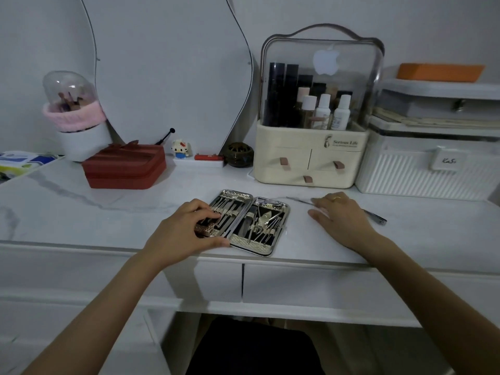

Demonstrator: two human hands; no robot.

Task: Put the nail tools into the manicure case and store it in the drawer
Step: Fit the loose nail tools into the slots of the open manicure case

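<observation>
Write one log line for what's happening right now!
case open | left hand on case | right hand over loose tools | drawer closed
</observation>
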